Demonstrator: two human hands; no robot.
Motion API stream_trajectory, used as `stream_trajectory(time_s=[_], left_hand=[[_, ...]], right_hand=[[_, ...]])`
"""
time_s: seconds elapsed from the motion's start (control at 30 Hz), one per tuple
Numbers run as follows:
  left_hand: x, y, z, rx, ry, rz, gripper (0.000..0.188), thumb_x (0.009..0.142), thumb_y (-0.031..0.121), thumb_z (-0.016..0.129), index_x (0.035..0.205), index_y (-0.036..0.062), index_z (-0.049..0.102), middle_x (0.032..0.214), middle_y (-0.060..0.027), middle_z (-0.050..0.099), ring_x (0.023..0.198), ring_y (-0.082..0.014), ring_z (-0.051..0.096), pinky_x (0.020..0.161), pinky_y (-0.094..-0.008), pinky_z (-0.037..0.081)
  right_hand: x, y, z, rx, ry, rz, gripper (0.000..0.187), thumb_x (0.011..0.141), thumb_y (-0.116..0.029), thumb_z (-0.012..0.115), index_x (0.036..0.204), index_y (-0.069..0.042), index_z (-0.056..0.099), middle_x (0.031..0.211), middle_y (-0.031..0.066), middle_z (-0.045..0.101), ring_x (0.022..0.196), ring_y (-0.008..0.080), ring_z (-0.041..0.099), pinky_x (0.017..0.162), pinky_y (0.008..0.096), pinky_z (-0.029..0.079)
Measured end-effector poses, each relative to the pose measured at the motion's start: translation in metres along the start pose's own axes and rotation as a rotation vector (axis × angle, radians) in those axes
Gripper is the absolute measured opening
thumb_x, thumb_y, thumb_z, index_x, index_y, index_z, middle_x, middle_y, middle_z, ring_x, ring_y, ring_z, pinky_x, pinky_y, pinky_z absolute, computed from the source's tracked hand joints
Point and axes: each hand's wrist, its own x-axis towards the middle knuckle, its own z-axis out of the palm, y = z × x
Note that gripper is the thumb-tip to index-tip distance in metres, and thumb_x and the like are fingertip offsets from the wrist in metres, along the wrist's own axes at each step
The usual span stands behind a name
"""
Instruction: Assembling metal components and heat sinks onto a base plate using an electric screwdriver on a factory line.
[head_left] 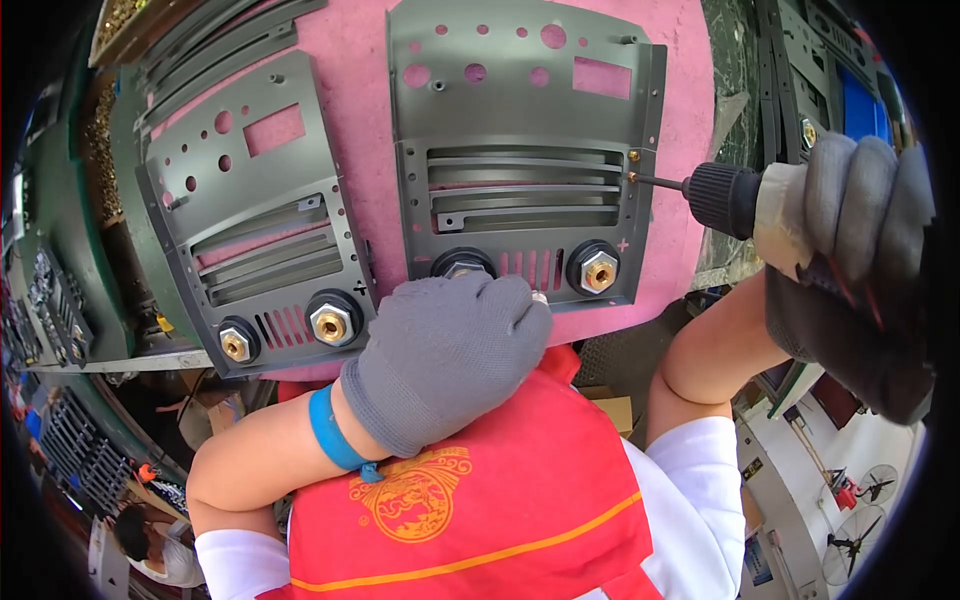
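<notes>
The person's gloved right hand had its fingers closed around a screwdriver, whose thin bit reached leftward to a small brass screw on the right flange of a dark grey metal panel. The gloved left hand lay at the panel's lower edge, fingers curled in and tips largely hidden, so whether they gripped it could not be told. That panel rested on a pink mat, just right of a similar slotted panel bearing two brass-centred connectors near its bottom.
</notes>
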Motion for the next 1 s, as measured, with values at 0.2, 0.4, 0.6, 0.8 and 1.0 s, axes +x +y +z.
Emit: stream_trajectory(time_s=[0.2,0.4,0.6,0.8,1.0], left_hand=[[0.012,0.003,-0.023,-0.419,-0.015,-0.220,0.018,0.089,0.015,0.063,0.105,0.0068,0.063,0.078,-0.0028,0.055,0.067,-0.0162,0.057,0.054,-0.0313,0.045],[0.037,-0.011,-0.042,-1.600,-0.021,-0.693,0.038,0.101,0.019,0.046,0.133,0.0002,0.053,0.106,-0.0042,0.061,0.077,-0.0067,0.047,0.067,-0.0207,0.041],[0.047,-0.013,-0.030,-1.676,-0.018,-0.669,0.042,0.103,0.035,0.047,0.129,0.0013,0.051,0.098,-0.0017,0.061,0.074,-0.0053,0.046,0.062,-0.0211,0.039],[0.046,-0.014,-0.034,-1.720,-0.042,-0.699,0.050,0.101,0.049,0.049,0.115,0.0023,0.058,0.086,-0.0005,0.060,0.064,-0.0054,0.043,0.055,-0.0206,0.035],[0.046,-0.010,-0.041,-1.726,-0.077,-0.781,0.054,0.101,0.052,0.047,0.108,0.0011,0.062,0.076,0.0020,0.054,0.059,-0.0056,0.038,0.051,-0.0207,0.030]], right_hand=[[-0.007,-0.002,0.002,0.143,0.086,-0.020,0.018,0.078,-0.005,0.063,0.082,-0.007,0.046,0.070,-0.0011,0.044,0.058,0.0071,0.047,0.056,0.0180,0.036],[-0.009,-0.006,-0.001,0.269,0.187,-0.056,0.017,0.078,-0.004,0.062,0.080,-0.008,0.046,0.069,-0.0017,0.044,0.057,0.0065,0.046,0.056,0.0175,0.035],[-0.008,-0.004,-0.004,0.412,0.270,-0.101,0.017,0.079,-0.004,0.061,0.077,-0.009,0.045,0.067,-0.0022,0.044,0.057,0.0059,0.045,0.056,0.0171,0.035],[-0.010,-0.001,-0.004,0.560,0.344,-0.128,0.017,0.079,-0.003,0.060,0.074,-0.010,0.045,0.066,-0.0028,0.043,0.056,0.0053,0.044,0.056,0.0166,0.034],[-0.013,0.006,-0.002,0.717,0.412,-0.151,0.019,0.080,-0.003,0.059,0.072,-0.011,0.044,0.065,-0.0034,0.043,0.055,0.0047,0.043,0.056,0.0162,0.034]])
